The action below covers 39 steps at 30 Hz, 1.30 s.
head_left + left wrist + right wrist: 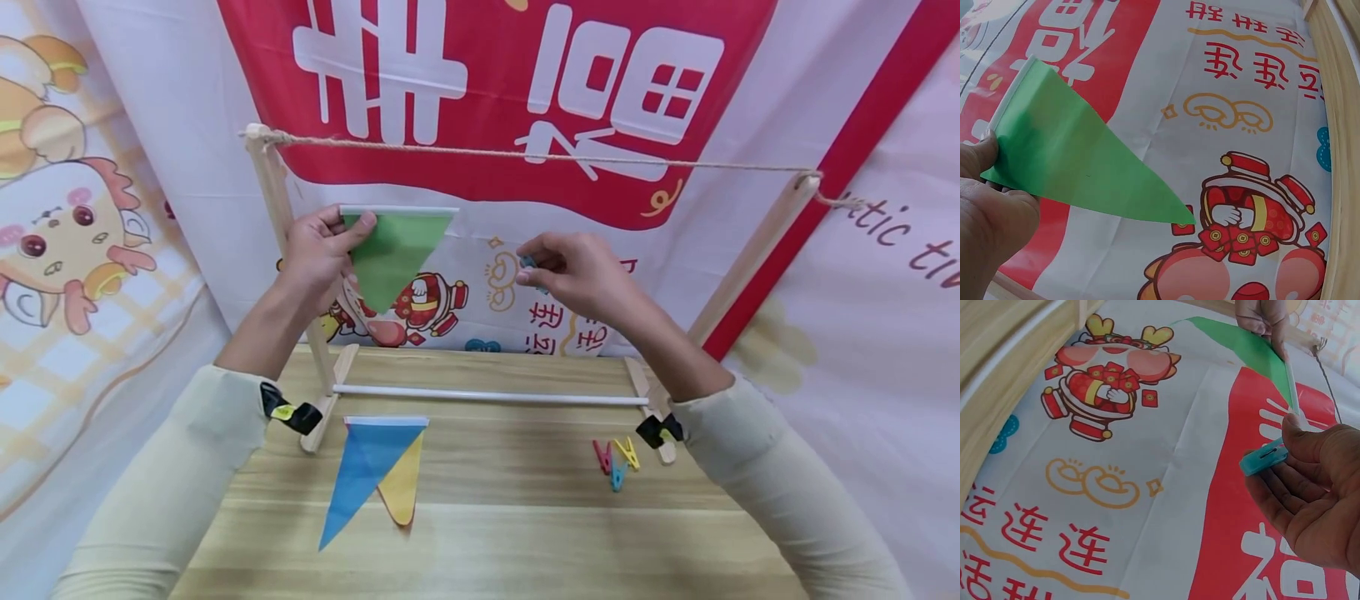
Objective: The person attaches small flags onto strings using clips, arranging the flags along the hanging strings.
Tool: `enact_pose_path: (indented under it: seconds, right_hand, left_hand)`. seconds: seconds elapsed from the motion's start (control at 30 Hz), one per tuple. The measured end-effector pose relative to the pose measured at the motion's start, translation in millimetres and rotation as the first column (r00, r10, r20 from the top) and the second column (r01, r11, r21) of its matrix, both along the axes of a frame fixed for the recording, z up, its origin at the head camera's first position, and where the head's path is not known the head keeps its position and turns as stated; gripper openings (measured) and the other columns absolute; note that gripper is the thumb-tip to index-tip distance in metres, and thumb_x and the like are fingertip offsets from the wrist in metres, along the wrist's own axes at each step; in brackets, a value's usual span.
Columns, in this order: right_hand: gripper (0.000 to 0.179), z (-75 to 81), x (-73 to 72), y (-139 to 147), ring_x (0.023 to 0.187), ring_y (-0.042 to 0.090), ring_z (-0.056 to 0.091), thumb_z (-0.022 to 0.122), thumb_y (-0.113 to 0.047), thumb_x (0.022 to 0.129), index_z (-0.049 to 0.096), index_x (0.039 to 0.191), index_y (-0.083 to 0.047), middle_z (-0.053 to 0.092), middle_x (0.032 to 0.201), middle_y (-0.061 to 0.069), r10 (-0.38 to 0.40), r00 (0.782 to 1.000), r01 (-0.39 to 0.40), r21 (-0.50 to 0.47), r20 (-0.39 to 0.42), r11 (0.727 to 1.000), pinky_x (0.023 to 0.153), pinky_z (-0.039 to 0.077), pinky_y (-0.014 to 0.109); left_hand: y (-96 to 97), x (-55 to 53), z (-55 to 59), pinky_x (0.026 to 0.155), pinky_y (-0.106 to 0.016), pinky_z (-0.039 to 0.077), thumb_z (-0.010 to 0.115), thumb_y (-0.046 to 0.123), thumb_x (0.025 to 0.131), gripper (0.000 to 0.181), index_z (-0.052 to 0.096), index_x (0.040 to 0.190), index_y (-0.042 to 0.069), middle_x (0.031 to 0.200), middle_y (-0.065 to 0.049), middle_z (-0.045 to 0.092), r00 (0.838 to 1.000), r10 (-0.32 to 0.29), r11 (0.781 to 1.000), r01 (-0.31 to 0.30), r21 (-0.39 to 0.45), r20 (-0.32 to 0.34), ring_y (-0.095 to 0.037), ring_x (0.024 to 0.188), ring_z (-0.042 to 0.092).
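A green triangular pennant (393,254) with a white top band hangs from my left hand (322,250), thumb in front at its upper left corner. In the left wrist view the pennant (1079,144) spreads out with its tip pointing away from the hand. My right hand (585,271) pinches a light blue clothespin (1264,457) between thumb and fingers, to the right of the pennant. Above both hands a twine line (480,152) runs between two wooden posts. The pennant's white band is below the twine.
On the wooden table (510,533) lie a blue pennant (375,458) over a yellow one (403,483). Red (602,457), yellow (627,452) and blue (618,477) clothespins lie at the right. A white rod (487,395) joins the stand's feet. Printed cloth hangs behind.
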State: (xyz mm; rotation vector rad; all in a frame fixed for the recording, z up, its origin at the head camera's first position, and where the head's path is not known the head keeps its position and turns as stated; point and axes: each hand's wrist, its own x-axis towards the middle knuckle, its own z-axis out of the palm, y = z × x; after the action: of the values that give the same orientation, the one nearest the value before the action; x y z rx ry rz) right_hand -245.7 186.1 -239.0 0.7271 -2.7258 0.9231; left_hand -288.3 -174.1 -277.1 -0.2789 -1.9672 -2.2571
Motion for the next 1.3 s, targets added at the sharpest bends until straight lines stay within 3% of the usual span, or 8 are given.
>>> enact_pose_path:
  seconds: [0.17,0.27,0.4,0.53,0.83,1.03,1.3]
  right_hand:
    - [0.04,10.6,0.1,-7.4,0.099,0.02,0.079,0.087,-0.021,0.102,0.078,0.14,-0.011,0.085,0.121,0.007,0.031,0.999,-0.032,-0.022,-0.035,0.999,0.088,0.066,0.034]
    - [0.04,16.9,1.0,-11.5,0.097,0.02,0.079,0.087,-0.022,0.102,0.079,0.139,-0.012,0.085,0.12,0.006,0.037,0.998,-0.039,-0.029,-0.052,0.999,0.087,0.066,0.034]
    - [0.039,25.7,2.7,-16.3,0.099,0.02,0.08,0.086,-0.021,0.102,0.079,0.139,-0.011,0.085,0.119,0.006,0.041,0.997,-0.043,-0.03,-0.063,0.999,0.088,0.068,0.036]
    - [0.039,34.9,4.9,-19.8,0.102,0.019,0.081,0.086,-0.021,0.103,0.078,0.14,-0.01,0.085,0.12,0.007,0.041,0.996,-0.044,-0.027,-0.084,0.999,0.091,0.068,0.036]
    - [0.041,54.8,8.6,-28.1,0.107,0.019,0.082,0.085,-0.02,0.103,0.078,0.141,-0.009,0.085,0.125,0.006,0.065,0.978,-0.068,-0.006,-0.2,0.998,0.099,0.068,0.041]
    - [0.039,69.8,8.1,-34.8,0.106,0.018,0.079,0.083,-0.023,0.105,0.077,0.141,-0.01,0.084,0.124,0.006,0.062,0.974,-0.066,-0.012,-0.218,0.998,0.098,0.066,0.037]
    - [0.037,81.3,9.1,-46.7,0.104,0.016,0.08,0.08,-0.024,0.108,0.076,0.142,-0.011,0.084,0.122,0.005,0.079,0.976,-0.1,-0.096,-0.204,0.99,0.093,0.062,0.024]
  left_hand:
    - [1.4,0.2,6.1,0.111,-0.025,0.062,0.083,0.031,0.102,0.057,0.07,0.151,0.005,0.129,0.007,0.083,0.999,0.002,0.999,0.0,0.046,-0.039,-0.018,0.126,0.071]
    - [2.0,1.1,9.6,0.116,-0.031,0.06,0.083,0.03,0.102,0.056,0.071,0.151,0.007,0.132,0.005,0.083,0.999,0.003,0.999,-0.001,0.05,-0.046,-0.019,0.128,0.072]
    - [1.9,2.8,13.9,0.129,-0.049,0.05,0.082,0.029,0.103,0.054,0.071,0.152,0.01,0.14,0.003,0.081,0.999,-0.006,0.999,0.008,0.045,-0.045,-0.022,0.134,0.071]
    - [2.1,3.9,17.0,0.133,-0.056,0.045,0.082,0.029,0.104,0.055,0.07,0.153,0.01,0.144,0.001,0.079,0.999,-0.01,0.999,0.012,0.032,-0.044,-0.023,0.138,0.07]
    - [-1.3,6.9,25.7,0.136,-0.056,0.042,0.08,0.029,0.105,0.055,0.067,0.157,0.015,0.154,0.001,0.073,0.998,-0.021,1.0,0.022,0.017,-0.059,-0.025,0.147,0.062]
    - [-2.4,8.4,34.5,0.138,-0.05,0.04,0.079,0.027,0.105,0.055,0.066,0.157,0.014,0.16,-0.003,0.068,0.997,-0.049,0.996,0.054,0.077,-0.058,-0.025,0.15,0.059]
    - [-0.7,9.0,40.1,0.136,-0.044,0.043,0.08,0.029,0.104,0.057,0.067,0.157,0.015,0.164,-0.005,0.064,0.998,-0.048,0.991,0.053,0.12,-0.049,-0.023,0.149,0.059]
